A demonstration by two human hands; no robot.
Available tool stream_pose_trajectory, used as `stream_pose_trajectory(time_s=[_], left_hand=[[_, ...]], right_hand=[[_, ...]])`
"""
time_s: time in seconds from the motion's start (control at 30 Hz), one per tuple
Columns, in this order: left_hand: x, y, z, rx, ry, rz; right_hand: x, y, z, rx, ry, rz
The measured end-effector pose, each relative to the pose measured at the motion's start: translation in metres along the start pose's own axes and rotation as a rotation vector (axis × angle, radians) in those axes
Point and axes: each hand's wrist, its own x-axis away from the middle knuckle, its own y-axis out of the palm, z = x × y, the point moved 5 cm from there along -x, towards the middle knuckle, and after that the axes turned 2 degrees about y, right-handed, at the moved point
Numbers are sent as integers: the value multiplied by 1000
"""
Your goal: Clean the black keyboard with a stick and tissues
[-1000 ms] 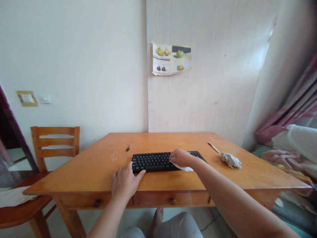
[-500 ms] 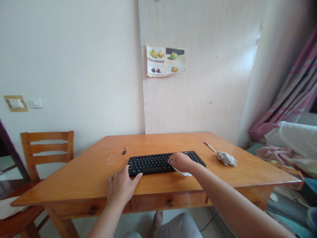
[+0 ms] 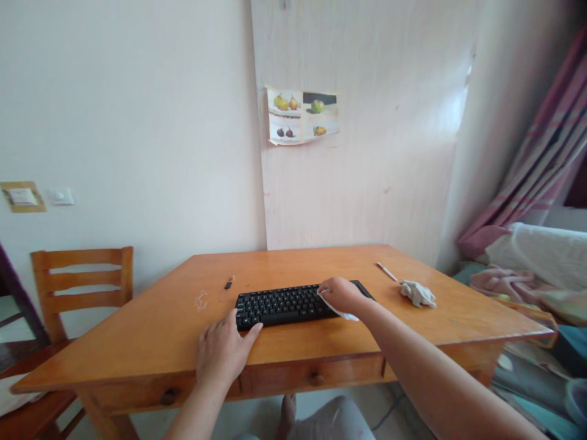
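A black keyboard (image 3: 279, 307) lies on the wooden table, its right part partly covered by my right hand. My left hand (image 3: 224, 345) grips its left front corner, thumb along the front edge and fingers at the left side. Over the right-hand keys, my right hand (image 3: 342, 296) is closed on a white cloth (image 3: 347, 315), which sticks out below the palm. The cloth appears to touch the keys; the hand hides most of it.
Right of the keyboard lie a crumpled greyish-white cloth (image 3: 417, 294) and a white pen-like stick (image 3: 387, 271). Behind its left end are a small black USB-like piece (image 3: 228, 285) and a thin clear strand (image 3: 200, 300). A wooden chair (image 3: 87, 281) stands at left.
My right hand has slid a little to the right over the keys with the white cloth. My left hand stays at the keyboard's corner. The view has shifted slightly.
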Motion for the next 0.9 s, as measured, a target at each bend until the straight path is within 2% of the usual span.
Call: stream_pose_trajectory(time_s=[0.1, 0.3, 0.47, 0.63, 0.77, 0.9], left_hand=[[0, -1, 0, 3, 6, 1], [-2, 1, -2, -13, 11, -1], [-2, 0, -3, -23, 6, -12], [-3, 0, -3, -23, 1, -31], [-4, 1, -5, -12, -37, -55], [-7, 2, -5, -12, -26, -56]], right_hand=[[2, 1, 5, 13, 34, 12], [8, 9, -9, 24, 9, -15], [8, 7, -11, 32, 1, -25], [9, -2, -4, 23, 12, -34], [12, -10, 12, 15, 89, -17], [15, -6, 16, 6, 144, 3]])
